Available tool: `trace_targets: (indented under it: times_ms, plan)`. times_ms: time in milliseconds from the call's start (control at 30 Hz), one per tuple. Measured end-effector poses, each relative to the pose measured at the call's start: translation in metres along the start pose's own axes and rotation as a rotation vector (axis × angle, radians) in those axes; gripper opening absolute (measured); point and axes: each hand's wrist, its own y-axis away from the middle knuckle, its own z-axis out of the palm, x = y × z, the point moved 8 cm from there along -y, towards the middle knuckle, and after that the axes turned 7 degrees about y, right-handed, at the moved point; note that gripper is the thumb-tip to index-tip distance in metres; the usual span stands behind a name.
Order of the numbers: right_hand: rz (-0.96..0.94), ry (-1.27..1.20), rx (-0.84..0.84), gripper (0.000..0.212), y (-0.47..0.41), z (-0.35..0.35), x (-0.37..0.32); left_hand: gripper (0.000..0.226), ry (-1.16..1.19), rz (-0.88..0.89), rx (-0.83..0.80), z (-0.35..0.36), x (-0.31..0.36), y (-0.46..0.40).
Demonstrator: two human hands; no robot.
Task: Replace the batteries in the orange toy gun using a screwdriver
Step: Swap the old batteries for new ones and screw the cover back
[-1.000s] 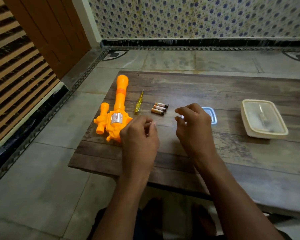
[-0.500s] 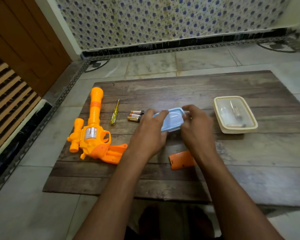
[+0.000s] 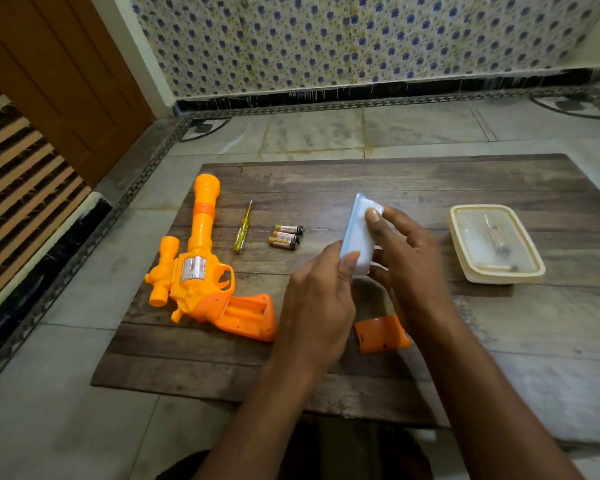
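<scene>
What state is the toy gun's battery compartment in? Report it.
Open and empty. The toy gun grip shows a bare cavity, its orange cover lies apart on the table.

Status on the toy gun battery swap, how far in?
Done: the orange battery cover lies off on the wooden table, the orange toy gun grip compartment open. Yellow screwdriver is set down beside three batteries.
In hand: left hand and right hand hold a small pale blue box.
Left: load batteries, refit cover, screw.
</scene>
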Motion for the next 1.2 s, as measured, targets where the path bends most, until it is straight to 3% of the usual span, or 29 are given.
trace_targets:
  times_ms: [300, 633, 967, 1200]
  plan:
    - [0.072, -0.124, -0.132, 0.052, -0.009, 0.006, -0.001, 0.043, -0.099, 0.077, -0.016, -0.015, -0.011, -0.01]
    - [0.004, -0.051, -0.114, 0.046, -0.014, 0.009, -0.007, 0.038, 0.094, -0.023, 0.032, -0.03, -0.027, -0.016]
    - [-0.031, 0.017, -0.148, 0.054, -0.015, 0.009, -0.015, 0.035, 0.292, -0.094, 0.059, -0.033, -0.04, -0.02]
    - [0.071, -0.118, -0.167, 0.056, -0.016, 0.007, -0.011, 0.029, 0.044, 0.097, 0.08, -0.035, -0.016, -0.018]
